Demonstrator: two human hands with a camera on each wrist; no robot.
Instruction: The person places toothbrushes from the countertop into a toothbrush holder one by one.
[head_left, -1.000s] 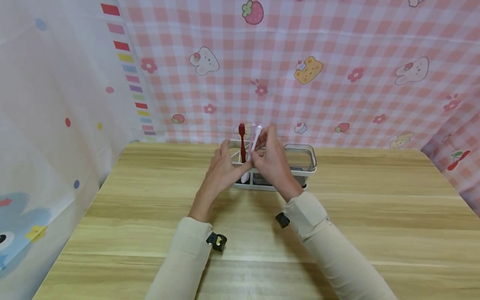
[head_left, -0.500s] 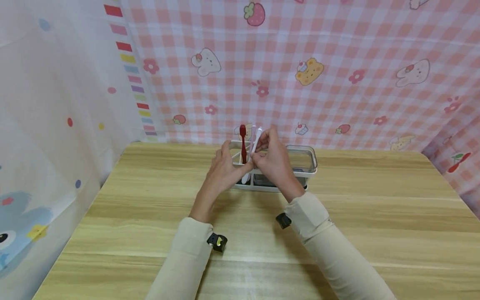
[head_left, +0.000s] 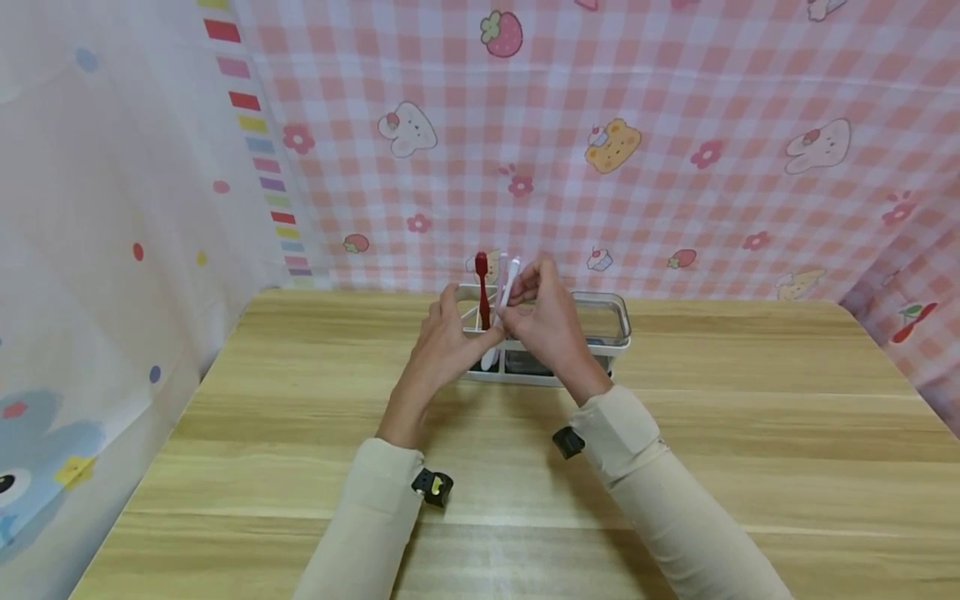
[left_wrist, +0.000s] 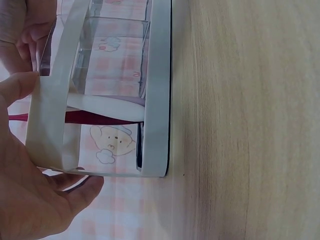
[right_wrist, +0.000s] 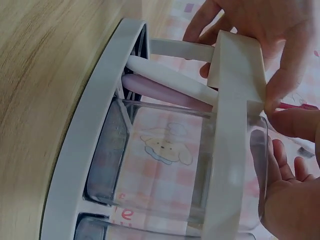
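Note:
A white-framed toothbrush holder (head_left: pixel 517 378) with clear cups stands at the back of the table. My left hand (head_left: pixel 442 346) grips its left end, thumb on the front upper rim and fingers behind, as the left wrist view shows. With thumb and fingertips my right hand (head_left: pixel 551 325) pinches a white toothbrush (head_left: pixel 513 273), which leans to the right. Its handle (right_wrist: pixel 172 79) reaches down to the base in the left compartment. A purple toothbrush (right_wrist: pixel 165 92) stands beside it, and a red toothbrush (head_left: pixel 482 271) rises upright to the left. The brush tops are partly hidden in the wrist views.
Clear cups (right_wrist: pixel 165 165) sit in the holder's frame to the right of the brushes. The wooden table (head_left: pixel 300 417) spreads out in front. A pink checked curtain (head_left: pixel 450 83) hangs right behind the holder, and a white curtain (head_left: pixel 150 125) on the left.
The white toothbrush's top has sunk slightly relative to the red one. Both hands keep almost the same places; the head view has shifted a little.

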